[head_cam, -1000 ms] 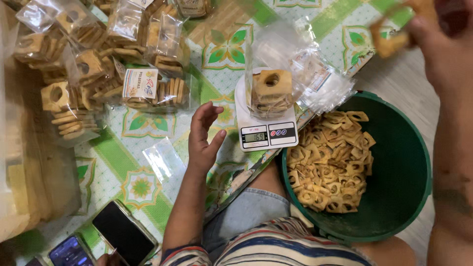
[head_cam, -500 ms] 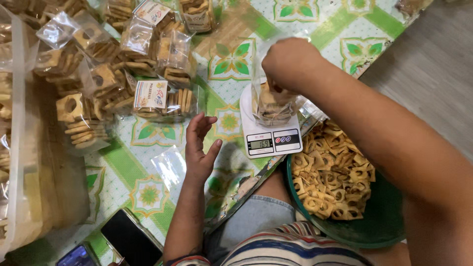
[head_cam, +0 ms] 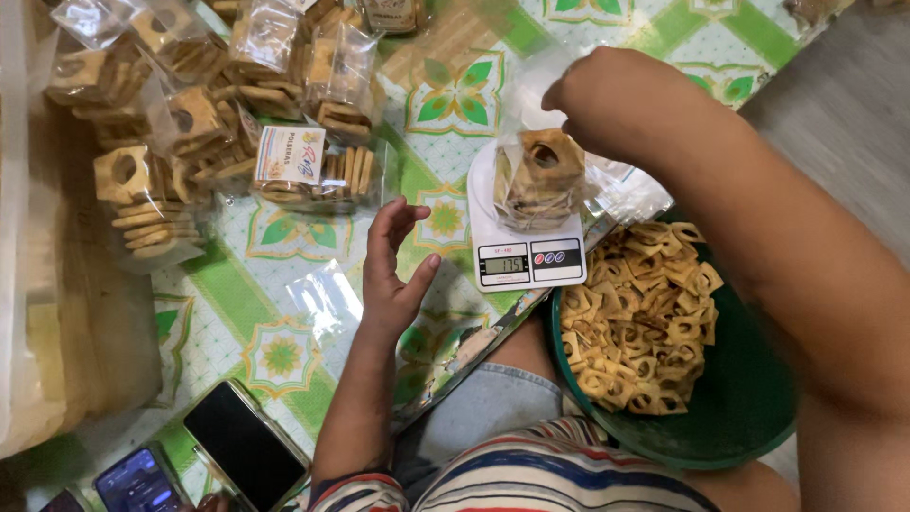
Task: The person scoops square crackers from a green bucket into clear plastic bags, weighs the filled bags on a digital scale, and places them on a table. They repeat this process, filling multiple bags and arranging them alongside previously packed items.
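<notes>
A white kitchen scale [head_cam: 526, 261] stands on a green patterned mat [head_cam: 284, 356]. On it sits a clear bag of square ring-shaped crackers [head_cam: 540, 180]. My right hand [head_cam: 607, 104] is at the bag's open top with its fingers curled; what they hold is hidden. My left hand [head_cam: 393, 270] hovers just left of the scale, fingers spread and empty. A green basin [head_cam: 730, 446] with several loose crackers [head_cam: 635, 322] stands right of the scale, under my right forearm.
Several packed bags of crackers [head_cam: 190, 123] lie piled at the upper left, one with a paper label [head_cam: 289, 156]. An empty clear bag [head_cam: 322, 299] lies near my left hand. Two phones [head_cam: 246, 446] [head_cam: 137, 479] rest at the lower left. Bare grey floor [head_cam: 834, 104] shows at the right.
My right hand came down from the upper right, where it held a cracker, to the bag on the scale. My left hand stayed beside the scale.
</notes>
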